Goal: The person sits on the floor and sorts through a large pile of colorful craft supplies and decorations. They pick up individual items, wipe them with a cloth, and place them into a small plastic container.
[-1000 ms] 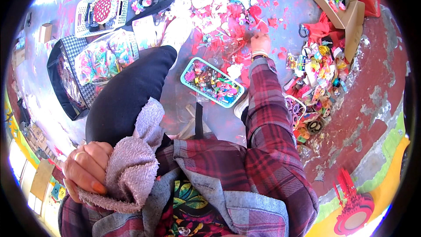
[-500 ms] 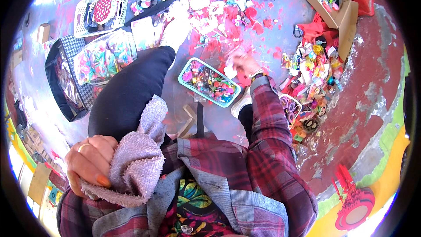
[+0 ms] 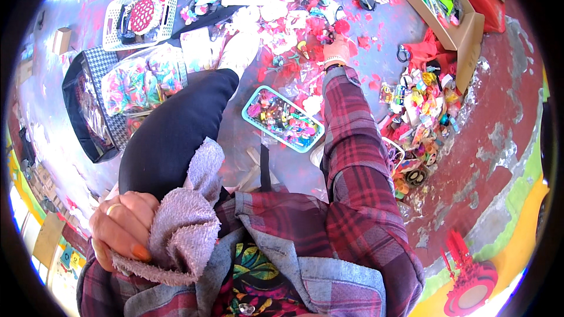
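Closest in, the left hand (image 3: 120, 226) has its fingers clamped around a lilac terry cloth (image 3: 182, 229), bunched against the plaid shirt. Farther out, between the two arms, a teal tray (image 3: 282, 118) of small colourful trinkets lies on the floor (image 3: 487, 141). Beyond it the right hand (image 3: 336, 49) reaches into scattered pink scraps (image 3: 276, 38); whether its fingers are apart or together cannot be told. Past the left fingers stands a white basket (image 3: 138, 17).
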Tool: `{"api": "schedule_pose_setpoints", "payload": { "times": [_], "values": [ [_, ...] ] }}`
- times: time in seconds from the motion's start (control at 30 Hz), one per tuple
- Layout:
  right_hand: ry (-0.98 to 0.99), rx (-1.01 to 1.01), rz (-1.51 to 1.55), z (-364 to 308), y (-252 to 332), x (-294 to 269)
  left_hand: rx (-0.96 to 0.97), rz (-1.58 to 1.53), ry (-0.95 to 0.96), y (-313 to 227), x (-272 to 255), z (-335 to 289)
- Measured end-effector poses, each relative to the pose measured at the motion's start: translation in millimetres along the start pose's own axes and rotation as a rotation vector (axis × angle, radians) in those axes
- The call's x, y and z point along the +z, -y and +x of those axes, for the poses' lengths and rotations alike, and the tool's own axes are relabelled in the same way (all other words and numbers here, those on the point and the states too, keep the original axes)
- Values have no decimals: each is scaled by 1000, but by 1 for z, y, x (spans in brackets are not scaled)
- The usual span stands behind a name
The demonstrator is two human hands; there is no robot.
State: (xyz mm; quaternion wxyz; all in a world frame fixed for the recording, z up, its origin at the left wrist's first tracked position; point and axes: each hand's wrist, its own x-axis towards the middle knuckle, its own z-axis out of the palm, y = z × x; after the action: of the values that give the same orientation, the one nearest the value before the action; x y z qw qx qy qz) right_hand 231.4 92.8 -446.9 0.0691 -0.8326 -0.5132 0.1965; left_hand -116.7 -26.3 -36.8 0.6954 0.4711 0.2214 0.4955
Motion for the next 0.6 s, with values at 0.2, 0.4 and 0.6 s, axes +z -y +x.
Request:
{"api": "schedule_pose_setpoints", "payload": {
  "times": [0.2, 0.4, 0.6],
  "values": [
    [119, 94, 177, -6, -33, 9, -27, -7, -67, -2, 8, -2],
    [407, 411, 1016, -40, -61, -13, -24, -22, 92, -2, -5, -2],
    [444, 466, 1248, -63, -86, -28, -1, -85, 79, 5, -3, -6]
  ]
}}
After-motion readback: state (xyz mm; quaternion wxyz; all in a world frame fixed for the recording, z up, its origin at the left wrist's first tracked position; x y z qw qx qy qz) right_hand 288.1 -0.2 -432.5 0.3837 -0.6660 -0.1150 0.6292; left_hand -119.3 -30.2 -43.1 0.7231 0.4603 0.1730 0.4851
